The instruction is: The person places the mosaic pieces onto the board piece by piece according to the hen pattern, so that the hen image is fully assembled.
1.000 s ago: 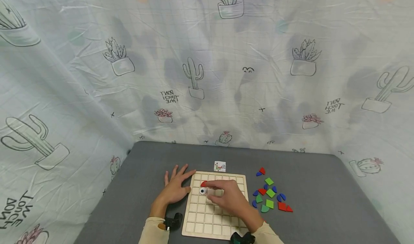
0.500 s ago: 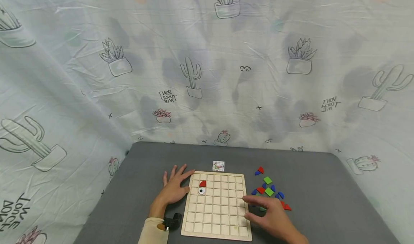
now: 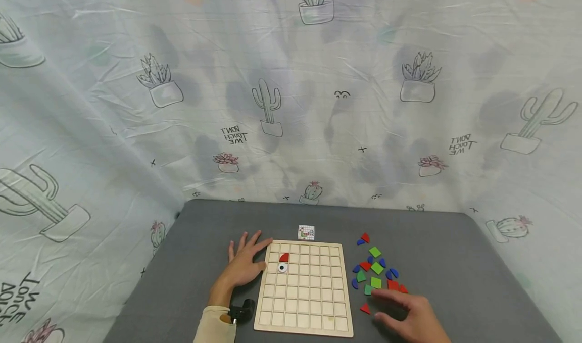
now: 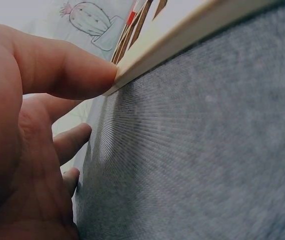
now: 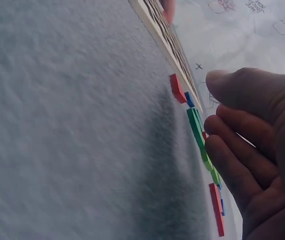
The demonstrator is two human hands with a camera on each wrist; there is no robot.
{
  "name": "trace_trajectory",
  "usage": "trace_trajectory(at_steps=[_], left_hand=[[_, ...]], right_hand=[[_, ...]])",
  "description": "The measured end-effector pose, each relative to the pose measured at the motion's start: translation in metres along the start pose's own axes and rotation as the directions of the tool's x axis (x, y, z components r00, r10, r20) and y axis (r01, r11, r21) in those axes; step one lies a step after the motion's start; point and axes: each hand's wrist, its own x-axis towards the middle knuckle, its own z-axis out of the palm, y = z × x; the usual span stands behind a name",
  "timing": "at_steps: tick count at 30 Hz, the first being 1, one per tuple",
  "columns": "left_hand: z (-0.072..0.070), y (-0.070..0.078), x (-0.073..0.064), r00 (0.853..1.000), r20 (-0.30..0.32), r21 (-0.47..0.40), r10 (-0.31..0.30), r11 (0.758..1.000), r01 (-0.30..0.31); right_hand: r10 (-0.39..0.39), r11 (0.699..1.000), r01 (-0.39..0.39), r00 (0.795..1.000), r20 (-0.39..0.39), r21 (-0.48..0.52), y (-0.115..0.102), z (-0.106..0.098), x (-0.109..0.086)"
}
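Observation:
A wooden grid board (image 3: 303,292) lies on the grey table. My left hand (image 3: 243,264) rests at its left edge, fingers spread; the left wrist view has the thumb (image 4: 77,70) touching the board's side. On the board sit a red quarter-round piece (image 3: 284,257) and, just below it, a white eye disc (image 3: 283,267). To the right of the board, my right hand (image 3: 411,315) hovers over the loose pieces, thumb and fingers apart with nothing between them. Nearest its fingertips are a red triangle (image 3: 366,308) and a green piece (image 3: 368,290).
Several blue, green and red pieces lie scattered right of the board, among them a light green square (image 3: 376,283) and a red quarter-round (image 3: 366,238). A small printed picture card (image 3: 306,233) lies behind the board. A patterned curtain (image 3: 313,105) hangs behind the table.
My right hand has moved from above the eye disc rightward, off the board to the loose pieces. The red piece and eye disc stay on the board. My left hand has stayed put.

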Motion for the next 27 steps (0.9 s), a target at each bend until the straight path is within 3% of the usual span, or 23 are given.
trace_trajectory(at_steps=[4, 8, 15, 27], left_hand=[[0.000, -0.001, 0.001, 1.000, -0.002, 0.002, 0.001, 1.000, -0.001], [0.001, -0.002, 0.002, 1.000, -0.005, 0.002, 0.002, 1.000, -0.002], [0.001, -0.002, 0.001, 1.000, -0.004, -0.001, 0.003, 1.000, -0.003], [-0.001, 0.000, 0.001, 1.000, -0.013, 0.003, 0.008, 1.000, -0.008]], right_hand=[[0.033, 0.999, -0.033, 0.998, 0.049, 0.002, 0.002, 0.004, 0.000], [0.021, 1.000, -0.020, 0.999, 0.049, -0.006, 0.001, 0.011, 0.002], [-0.051, 0.999, 0.051, 0.999, 0.003, -0.007, -0.003, 0.019, 0.001], [-0.121, 0.989, 0.112, 0.989, -0.087, -0.094, -0.011, 0.030, 0.003]])
